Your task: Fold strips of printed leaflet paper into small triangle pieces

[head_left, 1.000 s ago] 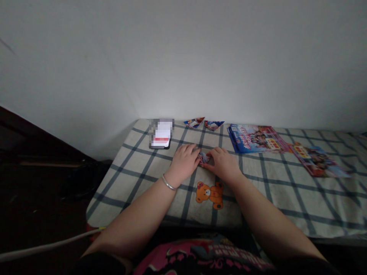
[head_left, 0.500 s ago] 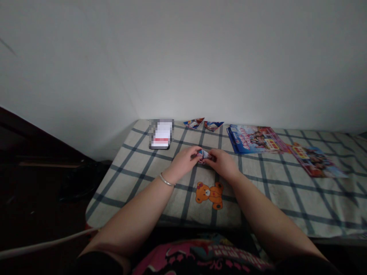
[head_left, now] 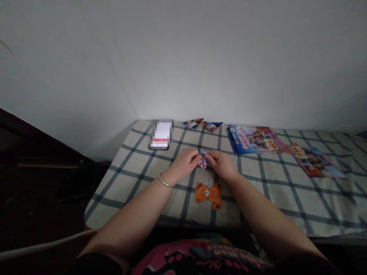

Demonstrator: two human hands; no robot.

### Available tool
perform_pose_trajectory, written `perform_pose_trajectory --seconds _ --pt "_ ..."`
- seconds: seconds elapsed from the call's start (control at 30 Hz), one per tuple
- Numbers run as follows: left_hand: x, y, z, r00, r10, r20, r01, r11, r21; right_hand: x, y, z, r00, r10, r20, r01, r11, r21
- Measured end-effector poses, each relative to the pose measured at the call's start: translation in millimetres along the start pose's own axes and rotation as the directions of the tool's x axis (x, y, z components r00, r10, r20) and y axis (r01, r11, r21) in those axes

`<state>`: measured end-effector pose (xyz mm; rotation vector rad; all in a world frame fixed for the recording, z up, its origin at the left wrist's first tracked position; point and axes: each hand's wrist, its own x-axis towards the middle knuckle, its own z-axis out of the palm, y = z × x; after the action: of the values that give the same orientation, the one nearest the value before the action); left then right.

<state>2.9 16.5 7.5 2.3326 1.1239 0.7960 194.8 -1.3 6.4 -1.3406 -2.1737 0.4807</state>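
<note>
Between my two hands is a small piece of folded printed paper [head_left: 203, 161], blue, white and pink. My left hand [head_left: 185, 162] is closed, pinching its left side with thumb and fingers. On the other side my right hand [head_left: 221, 164] grips it the same way, thumb near the top edge. Parts of the paper are hidden behind the fingers. Beyond the hands, by the wall, two folded paper boats [head_left: 194, 123] lie side by side on the checked tablecloth [head_left: 137, 160].
A phone [head_left: 161, 134] with a lit, pixelated screen lies at the back left. To the right are a stack of printed leaflets [head_left: 252, 139] and a loose leaflet [head_left: 317, 160]. A bear picture [head_left: 208, 195] is nearer me. The white wall [head_left: 183, 61] borders the table's back.
The folded paper has turned between my fingers and now shows a printed face pointing down toward me. My fingers have curled in more tightly around it.
</note>
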Motion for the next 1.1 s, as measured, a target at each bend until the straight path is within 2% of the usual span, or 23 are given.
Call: perform_pose_trajectory --seconds 0.13,0.33,0.4,0.53,0.63,0.9,0.97,1.1 --pt "-2 1 1.7 0.999 -0.047 0.026 0.050 0.991 -0.122 1 -2 2 1.000 -0.017 0.022 0.016 0.998 0.053" --pt "-2 3 1.6 0.997 -0.061 -0.042 0.059 0.998 -0.037 1 -6 2 0.998 -0.003 0.061 -0.003 0.994 0.107" --pt "-2 3 1.7 0.998 -0.054 -0.044 0.051 0.996 -0.072 1 -6 2 0.998 0.014 0.066 -0.021 0.995 0.098" --pt "-2 0 1.2 0.994 -0.047 0.101 0.068 0.974 -0.216 0 -2 1 1.000 0.016 -0.019 -0.014 0.997 0.077" --pt "-1 1 0.0 0.986 -0.034 0.160 0.071 0.971 -0.229 -1 2 2 0.997 0.018 -0.073 -0.010 0.994 0.106" --pt "1 4 -5.6 0.998 -0.056 0.029 0.058 0.994 -0.089 2 3 6 0.993 -0.027 -0.111 0.054 0.965 0.255" --pt "1 2 -6.5 0.999 -0.040 0.003 0.040 0.995 -0.088 3 3 6 0.991 -0.035 -0.127 0.067 0.965 0.255" --pt "0 -2 -5.5 1.000 -0.030 -0.008 0.028 0.989 -0.148 4 6 7 0.976 0.036 -0.215 0.017 0.971 0.240"
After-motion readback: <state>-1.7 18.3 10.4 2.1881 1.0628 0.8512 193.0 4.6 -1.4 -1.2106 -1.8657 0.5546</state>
